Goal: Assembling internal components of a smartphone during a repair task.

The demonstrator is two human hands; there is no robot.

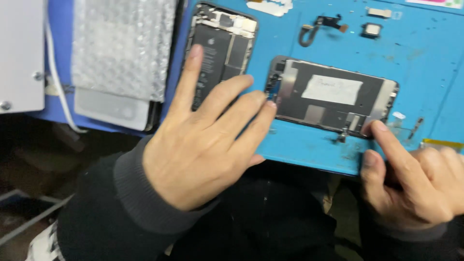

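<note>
A blue work mat (425,63) covers the bench, its near edge running across the middle of the view, with dark clothing and floor below it. At the far left sits a white panel (19,53) with screws, and beside it a sheet of bubble wrap (121,43) lies over a pale flat piece.

The left hand (203,145) lies flat and open, fingers spread, holding nothing; its fingertips rest on an opened phone body (220,46) whose black battery and circuit boards face up, and its outer fingers reach the left end of a detached screen panel (333,94). That panel lies back side up near the mat's front edge, just right of the phone body, with a metal shield plate and a white label in its middle.

The right hand (415,181) is loosely curled, its forefinger and thumb extended and apart; the forefinger tip touches the panel's lower right corner, clamping nothing.

Along the far edge lie small loose parts: a black flex cable (319,26), a small square module (371,30) and a white scrap (270,7).
</note>
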